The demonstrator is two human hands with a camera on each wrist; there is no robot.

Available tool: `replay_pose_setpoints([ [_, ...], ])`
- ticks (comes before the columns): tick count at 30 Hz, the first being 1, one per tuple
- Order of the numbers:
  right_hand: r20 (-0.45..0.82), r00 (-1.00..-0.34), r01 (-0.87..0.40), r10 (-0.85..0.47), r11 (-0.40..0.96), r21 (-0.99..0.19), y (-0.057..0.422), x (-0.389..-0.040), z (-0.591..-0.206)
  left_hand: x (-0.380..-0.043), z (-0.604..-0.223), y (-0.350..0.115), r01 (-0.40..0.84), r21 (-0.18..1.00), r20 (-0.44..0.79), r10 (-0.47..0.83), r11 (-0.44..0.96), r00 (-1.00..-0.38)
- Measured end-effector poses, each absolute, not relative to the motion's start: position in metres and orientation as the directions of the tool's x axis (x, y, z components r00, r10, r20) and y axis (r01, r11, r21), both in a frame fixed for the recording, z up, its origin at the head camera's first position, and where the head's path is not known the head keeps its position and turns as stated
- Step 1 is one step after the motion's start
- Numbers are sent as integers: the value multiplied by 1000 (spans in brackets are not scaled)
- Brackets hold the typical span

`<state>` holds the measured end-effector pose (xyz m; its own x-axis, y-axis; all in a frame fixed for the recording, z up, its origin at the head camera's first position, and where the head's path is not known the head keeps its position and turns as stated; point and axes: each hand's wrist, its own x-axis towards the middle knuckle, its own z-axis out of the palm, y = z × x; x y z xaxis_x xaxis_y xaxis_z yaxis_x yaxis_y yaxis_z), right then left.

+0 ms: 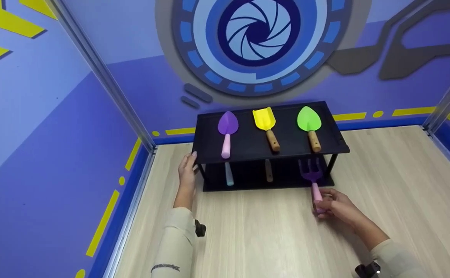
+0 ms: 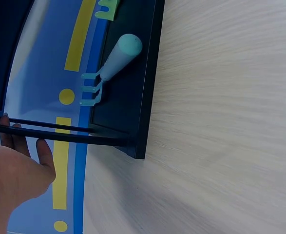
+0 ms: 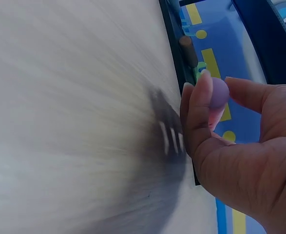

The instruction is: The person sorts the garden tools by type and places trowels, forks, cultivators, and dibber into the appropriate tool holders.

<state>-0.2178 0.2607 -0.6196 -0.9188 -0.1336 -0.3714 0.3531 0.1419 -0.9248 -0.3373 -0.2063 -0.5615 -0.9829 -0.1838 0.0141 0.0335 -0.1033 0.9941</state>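
Observation:
A black two-tier rack point(image 1: 248, 144) stands against the back wall. At its left end my left hand point(image 1: 187, 170) touches the upper shelf's edge by the corner, fingers mostly extended beside the thin posts point(image 2: 60, 136) in the left wrist view. My right hand point(image 1: 337, 204) pinches the pink handle of a purple hand fork point(image 1: 313, 175) between thumb and fingers. The fork's tines point away from me, at the right front of the lower shelf. In the right wrist view the rounded handle end point(image 3: 219, 92) shows between the fingers of the right hand point(image 3: 245, 146); the tines are hidden there.
On the upper shelf lie a purple trowel point(image 1: 228, 123), a yellow shovel point(image 1: 264, 119) and a green trowel point(image 1: 309, 119). The lower shelf bears a light-blue hand fork point(image 2: 116, 61) and a wooden-handled green fork point(image 1: 269, 172). Panel walls point(image 1: 132, 85) enclose the pale wooden table point(image 1: 255, 231).

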Motion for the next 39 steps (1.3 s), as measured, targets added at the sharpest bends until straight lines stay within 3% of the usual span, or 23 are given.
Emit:
replay_pose_setpoints([
  [7, -341, -928, 332, -147, 85, -939, 259, -219, -619, -339, -561, -206, 24, 994, 4, -182, -108, -983],
  [17, -335, -935, 318, -120, 141, -938, 258, -219, -620, -340, -563, -205, 32, 994, 12, -181, -109, -983],
  [39, -291, -955, 283, -59, 124, -951, 255, -224, -624, -339, -561, -205, 14, 996, -2, -182, -86, -983],
])
